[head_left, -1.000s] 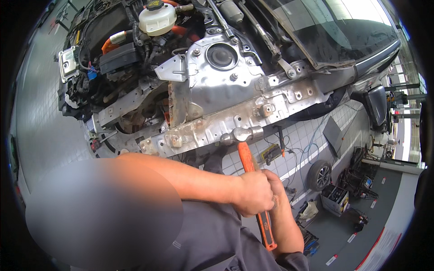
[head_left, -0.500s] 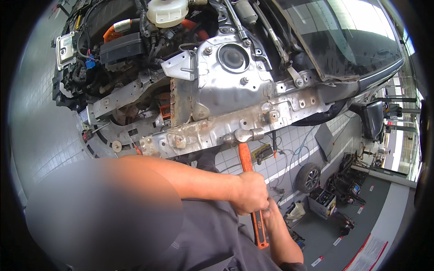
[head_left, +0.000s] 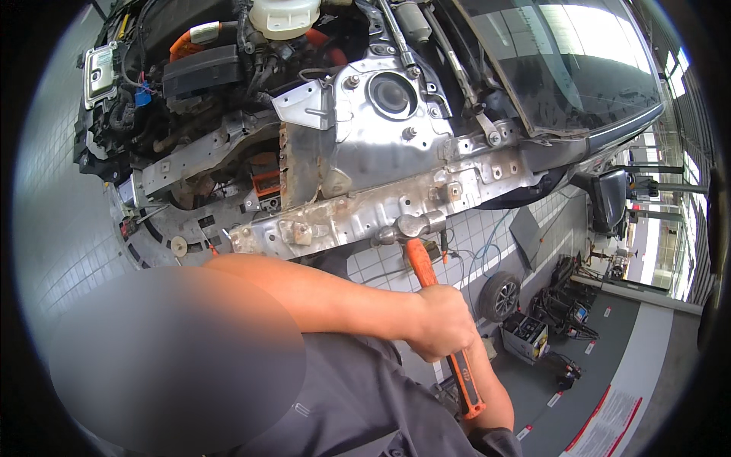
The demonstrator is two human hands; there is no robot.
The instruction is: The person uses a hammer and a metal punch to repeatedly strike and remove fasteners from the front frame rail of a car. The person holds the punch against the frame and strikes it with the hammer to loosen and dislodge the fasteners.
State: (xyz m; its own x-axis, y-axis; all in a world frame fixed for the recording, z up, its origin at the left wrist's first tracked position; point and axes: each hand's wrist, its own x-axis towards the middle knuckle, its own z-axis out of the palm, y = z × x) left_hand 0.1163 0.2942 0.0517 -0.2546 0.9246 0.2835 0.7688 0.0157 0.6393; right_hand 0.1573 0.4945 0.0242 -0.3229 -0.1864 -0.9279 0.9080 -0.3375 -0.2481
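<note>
An orange-handled ball-peen hammer (head_left: pixel 421 263) is gripped around the middle of its handle by my left hand (head_left: pixel 440 324), which is closed in a fist. The metal head lies in front of the lower edge of the bare, rust-stained body rail (head_left: pixel 354 218) of a car; whether it touches the rail I cannot tell. My right forearm (head_left: pixel 491 381) rises from the lower right, behind the handle's butt end. The right hand is hidden behind my left fist and the handle. Above the rail stands the silver strut tower (head_left: pixel 369 156) with its round black mount.
The stripped engine bay holds a black box (head_left: pixel 202 72), an orange cable (head_left: pixel 183 47) and a white reservoir (head_left: pixel 285 17). A side mirror (head_left: pixel 607 199) juts out at right. On the floor are a wheel (head_left: pixel 500 296), a hose and a grey crate (head_left: pixel 525 337). A blurred oval covers the lower left.
My left fist has moved right, and the hammer handle tilts more, its butt end farther right. My right hand, partly visible before, is now hidden. The whole view has shifted slightly.
</note>
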